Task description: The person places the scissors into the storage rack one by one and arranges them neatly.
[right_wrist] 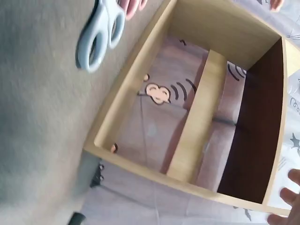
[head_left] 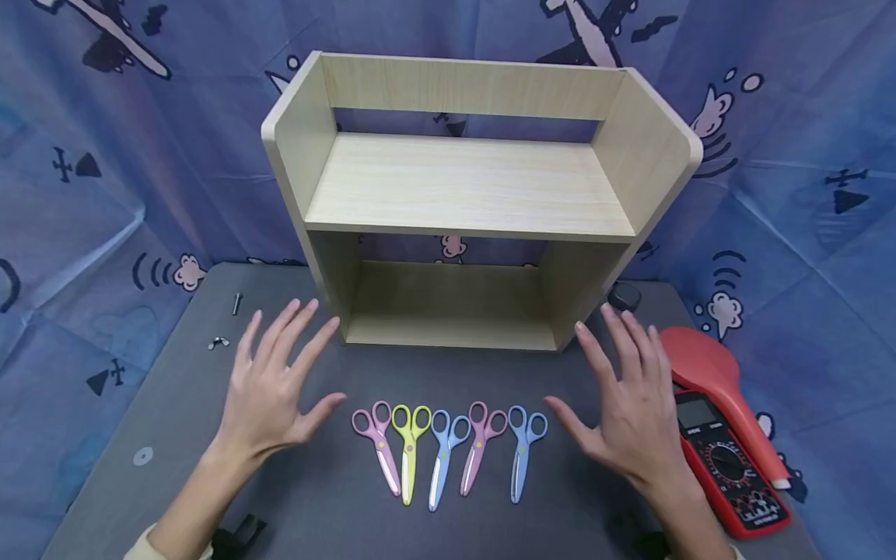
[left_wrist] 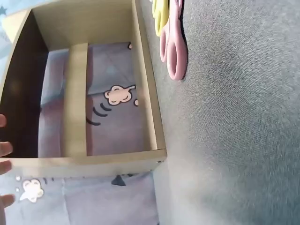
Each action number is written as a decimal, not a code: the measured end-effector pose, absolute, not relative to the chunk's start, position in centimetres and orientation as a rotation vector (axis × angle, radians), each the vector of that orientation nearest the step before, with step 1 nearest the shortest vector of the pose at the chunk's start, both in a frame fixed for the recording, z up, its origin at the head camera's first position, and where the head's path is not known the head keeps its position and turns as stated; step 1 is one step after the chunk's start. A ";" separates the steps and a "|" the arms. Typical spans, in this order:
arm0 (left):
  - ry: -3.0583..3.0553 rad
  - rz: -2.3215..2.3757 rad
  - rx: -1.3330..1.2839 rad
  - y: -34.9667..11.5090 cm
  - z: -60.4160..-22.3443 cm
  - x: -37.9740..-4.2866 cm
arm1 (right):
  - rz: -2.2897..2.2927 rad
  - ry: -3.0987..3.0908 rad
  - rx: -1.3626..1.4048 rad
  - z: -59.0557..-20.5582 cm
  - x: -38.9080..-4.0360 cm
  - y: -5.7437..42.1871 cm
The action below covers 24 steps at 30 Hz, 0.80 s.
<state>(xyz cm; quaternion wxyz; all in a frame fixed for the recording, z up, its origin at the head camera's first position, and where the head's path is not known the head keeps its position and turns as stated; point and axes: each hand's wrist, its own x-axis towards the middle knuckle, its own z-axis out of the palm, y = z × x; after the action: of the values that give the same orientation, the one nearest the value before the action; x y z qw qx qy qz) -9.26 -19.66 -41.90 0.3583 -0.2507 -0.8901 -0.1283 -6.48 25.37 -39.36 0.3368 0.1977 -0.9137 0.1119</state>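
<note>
Five pairs of scissors (head_left: 440, 471) lie in a row on the grey desk (head_left: 315, 498), just in front of the wooden shelf unit (head_left: 469, 187), with loops toward it and closed blades toward the person. From the left they run: first pink pair (head_left: 383, 446), yellow pair (head_left: 409, 447), middle blue pair (head_left: 444, 449), second pink pair (head_left: 479, 442) and last blue pair (head_left: 521, 447). The left hand (head_left: 269, 397) is beside one end of the row and the right hand (head_left: 633, 420) beside the other, fingers spread and thumbs turned inward; each grip is released and grasps nothing. Judging by this layout, picking up would go best from an end, where no neighbour crowds the outer side. Neighbouring loops lie so near one another that a broad grab would probably drag two pairs at once, so a thumb-and-forefinger pinch on one handle is the better choice. The first pink pair and yellow pair draw close at their tips and ask the most care; the last blue pair has the roomiest blade side. Gripping both loops together should keep the blades closed, with points angled away from the other hand. On the right, the forearm should clear the multimeter (head_left: 731, 467) close beside it.
</note>
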 end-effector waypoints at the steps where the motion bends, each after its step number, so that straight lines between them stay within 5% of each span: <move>1: -2.275 -0.373 -0.637 -19.6 -42.0 -9.5 | 0.325 -2.405 0.529 -39.5 -6.5 25.2; 13: -2.188 -1.154 -0.313 -18.8 -43.6 -13.2 | 1.016 -2.959 0.736 -43.3 -7.8 25.3; 24: -2.127 -1.608 -0.191 -18.2 -44.2 -14.5 | 1.135 -3.210 0.943 -46.9 -10.4 28.6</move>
<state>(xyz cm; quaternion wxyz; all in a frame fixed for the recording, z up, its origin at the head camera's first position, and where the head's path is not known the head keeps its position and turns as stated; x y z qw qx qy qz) -14.50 -18.16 -44.23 0.2322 -0.0696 -0.7739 -0.5851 -10.42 28.65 -46.95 -0.1944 0.2618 -0.8913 0.3152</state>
